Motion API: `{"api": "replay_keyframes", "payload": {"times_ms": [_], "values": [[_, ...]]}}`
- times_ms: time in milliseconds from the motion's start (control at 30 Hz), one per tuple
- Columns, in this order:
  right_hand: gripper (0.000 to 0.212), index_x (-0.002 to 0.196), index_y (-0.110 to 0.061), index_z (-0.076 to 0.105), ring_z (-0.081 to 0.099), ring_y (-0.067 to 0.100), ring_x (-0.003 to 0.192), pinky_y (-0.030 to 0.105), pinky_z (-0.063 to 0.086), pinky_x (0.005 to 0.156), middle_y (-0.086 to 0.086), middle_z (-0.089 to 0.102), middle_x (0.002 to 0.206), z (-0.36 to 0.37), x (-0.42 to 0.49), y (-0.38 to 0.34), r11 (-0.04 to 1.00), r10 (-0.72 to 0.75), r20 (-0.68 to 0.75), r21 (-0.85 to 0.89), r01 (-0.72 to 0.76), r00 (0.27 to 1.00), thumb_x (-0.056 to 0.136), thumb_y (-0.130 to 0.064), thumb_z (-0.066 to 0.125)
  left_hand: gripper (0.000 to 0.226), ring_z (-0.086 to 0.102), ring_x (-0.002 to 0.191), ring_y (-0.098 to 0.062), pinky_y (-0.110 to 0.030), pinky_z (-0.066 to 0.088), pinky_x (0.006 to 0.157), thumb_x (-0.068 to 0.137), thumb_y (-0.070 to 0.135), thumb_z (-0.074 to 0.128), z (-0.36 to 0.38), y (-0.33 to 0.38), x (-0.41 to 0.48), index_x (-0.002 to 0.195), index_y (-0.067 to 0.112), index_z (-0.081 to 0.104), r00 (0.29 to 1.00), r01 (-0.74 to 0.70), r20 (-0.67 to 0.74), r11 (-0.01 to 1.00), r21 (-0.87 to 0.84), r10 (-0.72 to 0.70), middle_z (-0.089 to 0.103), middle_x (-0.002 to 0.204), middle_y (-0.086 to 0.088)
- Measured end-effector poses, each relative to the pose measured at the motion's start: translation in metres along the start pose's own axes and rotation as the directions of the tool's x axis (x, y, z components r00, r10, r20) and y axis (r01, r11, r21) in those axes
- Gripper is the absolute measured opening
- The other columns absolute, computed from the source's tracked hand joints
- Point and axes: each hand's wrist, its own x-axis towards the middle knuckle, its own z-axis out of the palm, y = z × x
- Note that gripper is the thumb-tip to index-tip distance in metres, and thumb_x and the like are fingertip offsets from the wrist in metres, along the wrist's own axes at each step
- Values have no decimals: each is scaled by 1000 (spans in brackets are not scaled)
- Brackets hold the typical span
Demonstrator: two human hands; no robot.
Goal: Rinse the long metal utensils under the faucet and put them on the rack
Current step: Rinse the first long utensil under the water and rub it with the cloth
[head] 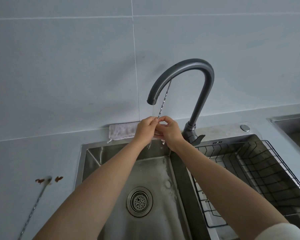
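A long twisted metal utensil (pixel 163 103) stands nearly upright under the dark grey faucet (pixel 194 70), its top reaching the spout's arch. My left hand (pixel 145 129) and my right hand (pixel 170 131) both pinch its lower part, held together over the left sink basin (pixel 145 172). A thin stream of water falls from the spout onto my fingers. A second long twisted utensil (pixel 35 203) lies on the counter at the lower left, with reddish-brown stains by its tip. The black wire rack (pixel 260 177) sits in the right basin, and I see nothing on it.
A grey cloth (pixel 122 131) lies on the ledge behind the left basin. The drain strainer (pixel 139 200) is in the basin floor. The faucet lever (pixel 198 138) and a round button (pixel 245 128) are on the ledge. Another metal basin edge (pixel 294 125) shows far right.
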Motion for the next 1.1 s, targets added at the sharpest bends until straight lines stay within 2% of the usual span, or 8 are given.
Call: {"api": "replay_keyframes", "payload": {"times_ms": [133,233,400,500,567,700,900,1100], "values": [[18,76,-5,51,66,10,49,23,57,52,13,62,70,3,2,5,997,-11,-35,-79,8,999,85,10,56,27,62,104,-23,-23,52,80,94,12,48,-4,-5,-4,115,2,62,1000,27,-10,992,-122,-28,66,114,-15],[19,72,-4,52,66,14,51,24,58,52,12,61,67,8,5,8,986,-7,-88,-167,-7,996,83,8,61,24,64,98,-27,-38,55,87,93,7,48,-9,-9,-4,109,0,65,999,26,-15,989,-143,-28,68,109,-19],[16,69,-6,57,62,7,47,18,57,53,8,62,63,11,5,7,936,-68,-75,-349,37,995,81,-2,68,24,60,79,-26,-41,53,78,93,6,47,-18,-13,-2,90,-6,67,998,-43,-55,999,-26,41,68,88,-25],[13,77,-2,60,61,8,48,23,57,59,6,62,62,4,2,4,909,-64,-50,-415,38,997,79,-8,71,25,54,66,-17,-19,48,61,94,8,46,-22,-15,-1,88,-6,66,996,-66,-61,997,45,69,62,78,-13],[12,83,-4,59,58,14,56,29,55,63,5,61,66,-5,1,1,916,-71,-106,-400,23,992,82,-12,68,24,56,62,-11,-9,46,54,95,8,45,-24,-14,-3,98,-5,65,998,-47,-46,998,34,49,61,83,-6],[21,110,-6,57,59,13,74,22,48,69,1,62,84,-10,3,-9,958,-77,-83,-283,50,994,89,-10,57,23,59,59,-14,-21,50,60,95,8,45,-20,-12,-3,101,-4,63,1000,-5,18,999,-50,6,62,79,-9],[16,78,-9,58,54,18,60,20,51,63,8,59,70,3,3,-16,983,-95,-54,-164,85,994,89,2,55,19,56,54,-14,-21,51,57,93,5,48,-14,-7,-2,97,-5,64,998,16,59,995,-99,-10,57,63,-2],[9,91,-5,60,63,6,56,12,54,60,5,65,72,8,3,-18,985,-124,-85,-127,113,989,86,2,58,12,61,60,-17,-33,56,72,84,-3,60,-22,-11,-3,96,-3,64,998,11,56,995,-100,-6,62,70,-6]]}}
